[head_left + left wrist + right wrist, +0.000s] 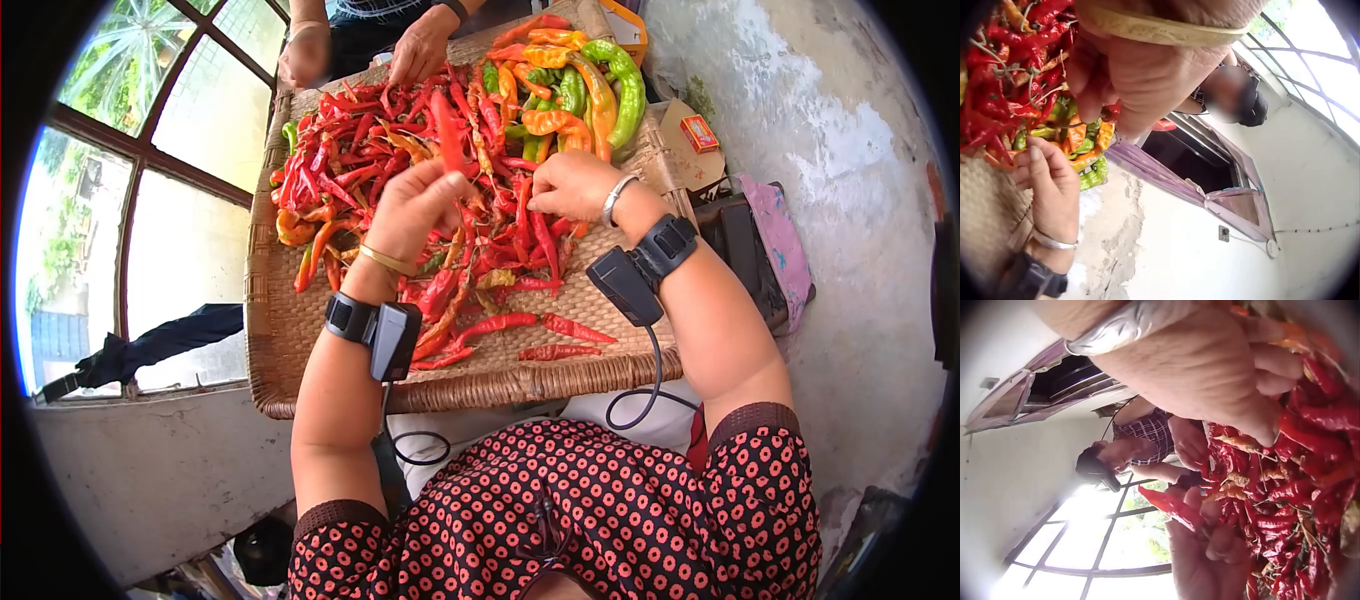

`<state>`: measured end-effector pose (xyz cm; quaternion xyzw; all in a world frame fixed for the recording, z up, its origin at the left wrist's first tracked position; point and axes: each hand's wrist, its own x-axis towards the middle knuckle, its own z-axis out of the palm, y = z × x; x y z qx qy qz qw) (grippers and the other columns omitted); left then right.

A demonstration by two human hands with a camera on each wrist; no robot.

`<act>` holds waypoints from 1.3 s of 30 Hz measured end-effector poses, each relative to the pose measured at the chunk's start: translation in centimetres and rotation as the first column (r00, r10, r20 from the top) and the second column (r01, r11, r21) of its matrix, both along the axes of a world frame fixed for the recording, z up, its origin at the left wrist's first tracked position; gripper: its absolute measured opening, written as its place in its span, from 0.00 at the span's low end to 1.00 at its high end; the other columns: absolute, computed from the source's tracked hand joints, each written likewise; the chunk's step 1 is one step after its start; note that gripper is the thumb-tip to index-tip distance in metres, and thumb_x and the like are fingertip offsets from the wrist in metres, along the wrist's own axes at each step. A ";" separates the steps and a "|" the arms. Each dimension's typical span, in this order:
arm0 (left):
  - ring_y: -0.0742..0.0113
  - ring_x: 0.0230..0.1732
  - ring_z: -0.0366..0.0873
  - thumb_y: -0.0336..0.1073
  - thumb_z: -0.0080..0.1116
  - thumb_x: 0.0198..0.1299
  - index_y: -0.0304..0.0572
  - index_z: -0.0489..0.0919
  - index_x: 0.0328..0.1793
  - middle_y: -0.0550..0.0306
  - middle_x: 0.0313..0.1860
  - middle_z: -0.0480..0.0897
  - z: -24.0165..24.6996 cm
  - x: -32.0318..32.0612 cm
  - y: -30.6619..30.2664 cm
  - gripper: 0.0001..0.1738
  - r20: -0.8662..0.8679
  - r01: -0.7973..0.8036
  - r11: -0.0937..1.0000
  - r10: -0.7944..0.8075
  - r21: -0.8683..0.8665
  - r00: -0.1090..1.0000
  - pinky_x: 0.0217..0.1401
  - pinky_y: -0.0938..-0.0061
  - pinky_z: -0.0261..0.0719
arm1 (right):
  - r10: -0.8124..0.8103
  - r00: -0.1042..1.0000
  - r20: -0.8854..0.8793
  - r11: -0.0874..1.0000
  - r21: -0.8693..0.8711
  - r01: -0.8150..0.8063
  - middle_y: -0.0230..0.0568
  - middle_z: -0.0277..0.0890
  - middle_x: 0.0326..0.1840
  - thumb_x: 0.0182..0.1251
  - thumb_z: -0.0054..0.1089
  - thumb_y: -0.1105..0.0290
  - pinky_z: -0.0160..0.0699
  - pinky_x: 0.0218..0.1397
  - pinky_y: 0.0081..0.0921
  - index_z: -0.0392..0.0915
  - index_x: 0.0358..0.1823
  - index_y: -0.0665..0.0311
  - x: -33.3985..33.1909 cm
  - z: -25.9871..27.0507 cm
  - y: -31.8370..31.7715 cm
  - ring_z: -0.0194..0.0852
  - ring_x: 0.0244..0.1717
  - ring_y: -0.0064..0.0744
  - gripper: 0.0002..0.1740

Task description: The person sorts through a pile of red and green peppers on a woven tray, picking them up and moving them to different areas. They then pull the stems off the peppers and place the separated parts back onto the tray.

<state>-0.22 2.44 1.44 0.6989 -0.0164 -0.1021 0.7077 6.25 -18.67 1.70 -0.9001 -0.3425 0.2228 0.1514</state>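
Note:
My left hand (412, 215), with a yellow bangle, pinches a red chili pepper (446, 130) that points away from me, above the pile. In the right wrist view this chili (1169, 506) sticks out from the thumb and fingers. A short way to its right, my right hand (575, 187), wearing a silver bangle, is low over the chilies with fingers curled and thumb drawn in. Nothing shows between its fingertips. Around both hands lies a heap of red chilies (350, 165), some wrinkled, with thin stems. They rest in a shallow woven basket (290, 365).
Green and orange peppers (625, 95) fill the basket's far right corner. Across from me, another person's hand (420, 45) reaches into the heap. Several loose chilies (500, 323) lie near the rim. A window (150, 150) is on the left; a dark bag (745, 255) stands at right.

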 end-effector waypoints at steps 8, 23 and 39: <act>0.83 0.27 0.71 0.34 0.54 0.56 0.37 0.73 0.51 0.62 0.32 0.78 -2.0 -0.3 0.5 0.16 -0.136 0.138 0.943 -0.100 0.304 0.986 0.29 0.85 0.71 | -0.118 0.969 0.217 0.960 -0.226 0.168 0.47 0.76 0.33 0.47 0.59 0.58 0.73 0.42 0.37 0.78 0.30 0.62 -2.4 -1.2 1.8 0.75 0.39 0.45 0.15; 0.73 0.36 0.77 0.29 0.57 0.51 0.36 0.76 0.46 0.55 0.35 0.81 -3.6 -1.3 -1.2 0.15 -0.030 0.392 0.712 -0.463 0.583 0.886 0.40 0.79 0.74 | 0.123 0.648 -0.751 0.339 0.646 0.684 0.33 0.74 0.29 0.61 0.52 0.68 0.73 0.21 0.14 0.70 0.43 0.70 0.4 1.7 -0.4 0.72 0.23 0.16 0.13; 0.59 0.29 0.79 0.37 0.59 0.46 0.39 0.79 0.35 0.51 0.27 0.80 -3.5 -1.0 1.1 0.12 -0.008 0.204 0.451 -0.400 0.869 0.916 0.34 0.70 0.74 | -0.236 0.946 0.223 0.967 -0.038 0.250 0.48 0.76 0.37 0.45 0.57 0.70 0.73 0.44 0.35 0.75 0.37 0.61 -1.0 -4.2 2.0 0.75 0.42 0.43 0.14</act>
